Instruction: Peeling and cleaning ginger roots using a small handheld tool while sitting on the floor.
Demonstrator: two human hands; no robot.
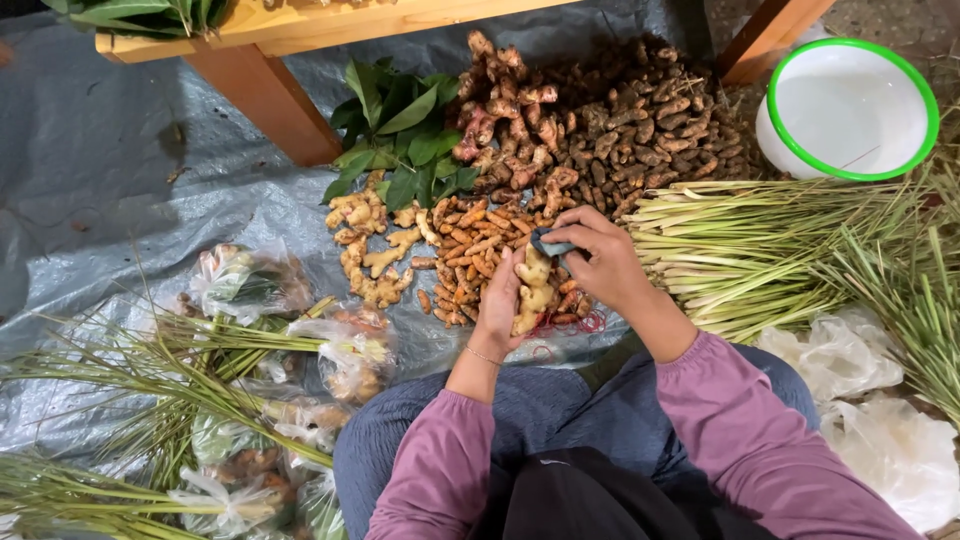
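Head view looks straight down on a person seated on a grey plastic sheet (120, 190) spread over the ground, knees in blue trousers, sleeves purple. The left hand (500, 300) is clenched around a pale yellow ginger root (533, 290), which stands upright in the palm just in front of the knees, above a scatter of red rubber bands (570, 325). The right hand (598, 260) curls over the top of the same root, its grip pinching a small dark blue-grey piece (552, 243) against it; what that piece is cannot be told.

Just behind the hands lies a heap of small orange turmeric fingers (475, 250), and left of that a few pale ginger pieces (365, 245). Farther back sit a bunch of green leaves (400, 130), a pile of pinkish galangal (505, 120) and a larger mound of dark brown roots (650, 125). Lemongrass stalks (760, 245) lie in a thick bundle to the right of the hands, with a white basin with a green rim (930, 100) beyond them and crumpled white plastic bags (870, 400) nearer the knee. On the left, clear bags of mixed produce (340, 360) lie among more long green stalks (130, 390). A wooden counter (270, 70) crosses the top edge.
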